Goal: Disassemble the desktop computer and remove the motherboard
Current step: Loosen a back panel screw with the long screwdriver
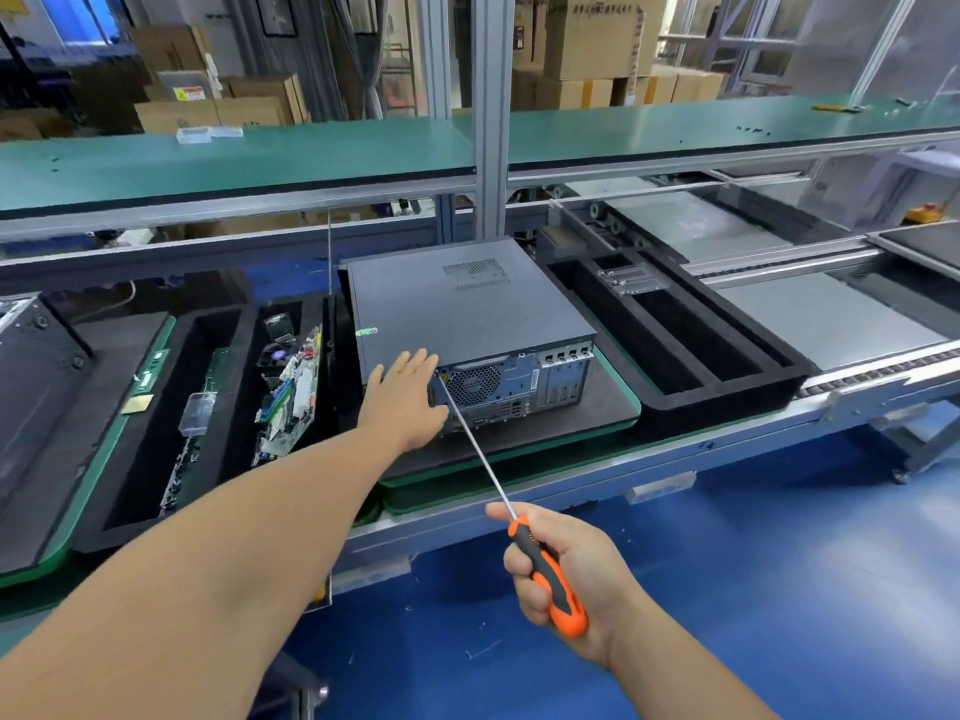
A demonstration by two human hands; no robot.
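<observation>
Computer (pixel 467 324) sits shut on a dark mat (pixel 597 407) on the line, its back toward us. Our left hand (pixel 402 402) lies flat on its near corner, fingers straight. Our right hand (pixel 561 574) grips a screwdriver (pixel 545 574), its tip at the back panel. We think we are only starting: cover on, board inside.

Desktop computer (pixel 467 314), cover closed.
Dark grey case lying flat on a black pad, rear ports facing the viewer.
</observation>
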